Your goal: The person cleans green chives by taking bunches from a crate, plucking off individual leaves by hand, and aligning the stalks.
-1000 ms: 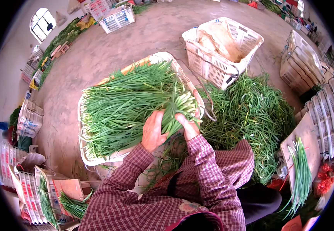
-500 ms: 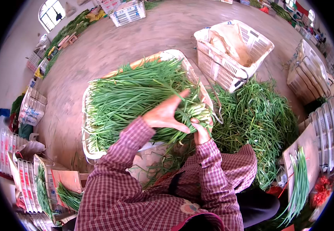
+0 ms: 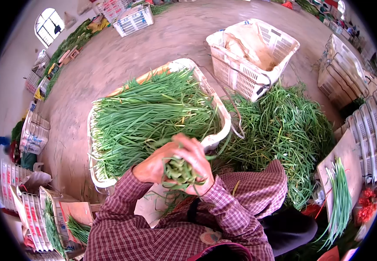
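Our left hand (image 3: 152, 164) and right hand (image 3: 197, 164) clamp a green bunch (image 3: 179, 171), probably chives, near the filled crate (image 3: 224, 127) at eleven o'clock; loose greens (image 3: 284, 139) lie at two.

The brownish floor (image 3: 179, 37) carries a white crate (image 3: 224, 115) full of long green stalks (image 3: 149, 117); just right of it lies a broad heap (image 3: 284, 130) of loose greens; at the heap's far edge stands a white basket (image 3: 232, 77) with a pale sack (image 3: 251, 45) inside; well apart, near the top, stands another crate (image 3: 134, 21).
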The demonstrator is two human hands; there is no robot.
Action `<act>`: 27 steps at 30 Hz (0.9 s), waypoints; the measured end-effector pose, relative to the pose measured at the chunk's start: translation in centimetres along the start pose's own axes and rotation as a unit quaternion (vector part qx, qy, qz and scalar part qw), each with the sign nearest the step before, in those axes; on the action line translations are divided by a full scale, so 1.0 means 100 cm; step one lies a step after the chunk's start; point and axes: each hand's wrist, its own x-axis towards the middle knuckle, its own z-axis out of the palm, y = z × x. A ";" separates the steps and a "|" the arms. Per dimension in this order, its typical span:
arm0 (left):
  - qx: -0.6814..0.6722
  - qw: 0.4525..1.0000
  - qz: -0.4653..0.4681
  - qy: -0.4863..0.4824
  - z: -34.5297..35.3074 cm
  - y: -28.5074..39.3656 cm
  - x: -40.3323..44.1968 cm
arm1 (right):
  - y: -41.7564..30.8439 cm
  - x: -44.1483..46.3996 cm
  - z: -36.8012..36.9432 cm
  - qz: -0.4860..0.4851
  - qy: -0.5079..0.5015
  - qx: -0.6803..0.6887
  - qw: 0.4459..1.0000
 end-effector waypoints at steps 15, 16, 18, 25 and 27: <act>-0.093 0.967 -0.124 -0.204 -0.015 -0.018 0.056 | 0.038 -0.016 0.001 0.184 0.221 0.359 0.888; -0.082 0.955 -0.148 -0.244 -0.014 -0.023 0.058 | 0.040 -0.016 -0.011 0.172 0.251 0.325 0.895; -0.162 0.945 -0.152 -0.242 -0.012 -0.036 0.053 | 0.041 -0.015 -0.046 0.126 0.311 0.243 0.910; -0.188 0.916 -0.270 -0.228 -0.024 -0.094 0.006 | -0.067 -0.002 -0.261 0.009 0.332 0.213 0.919; -0.119 0.941 -0.248 -0.196 -0.037 -0.066 0.006 | -0.098 0.006 -0.304 -0.058 0.415 0.251 0.873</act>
